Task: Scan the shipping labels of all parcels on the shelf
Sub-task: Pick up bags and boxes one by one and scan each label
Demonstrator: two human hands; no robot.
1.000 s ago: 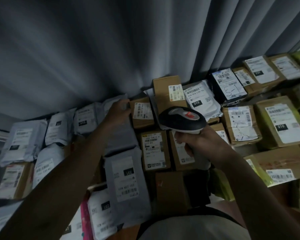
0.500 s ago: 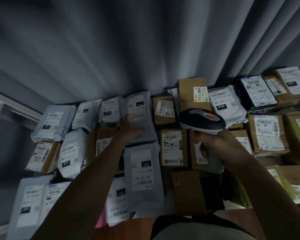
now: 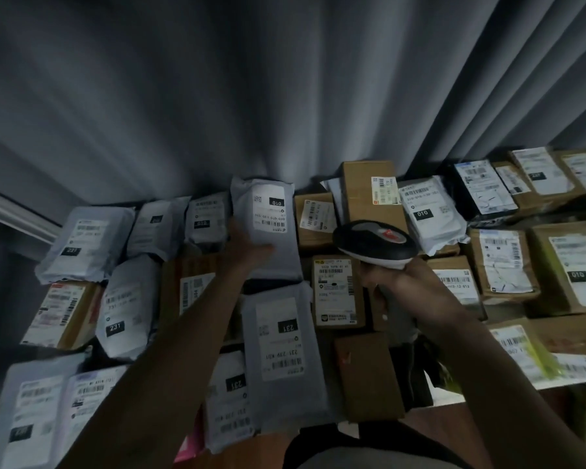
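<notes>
Parcels cover the shelf (image 3: 481,396) against a grey curtain (image 3: 217,79) — brown boxes to the right, grey mailers to the left. The left hand (image 3: 247,245) lies flat-fingered on a grey mailer (image 3: 268,228), label up. The right hand (image 3: 403,286) grips the scanner (image 3: 374,243). Best to pin the mailer flat and aim squarely at its barcode label (image 3: 269,211) — creases may spoil a read.

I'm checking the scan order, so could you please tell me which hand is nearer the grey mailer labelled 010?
Left. The left hand rests on the grey mailer; the right hand grips the scanner off to its right.
</notes>
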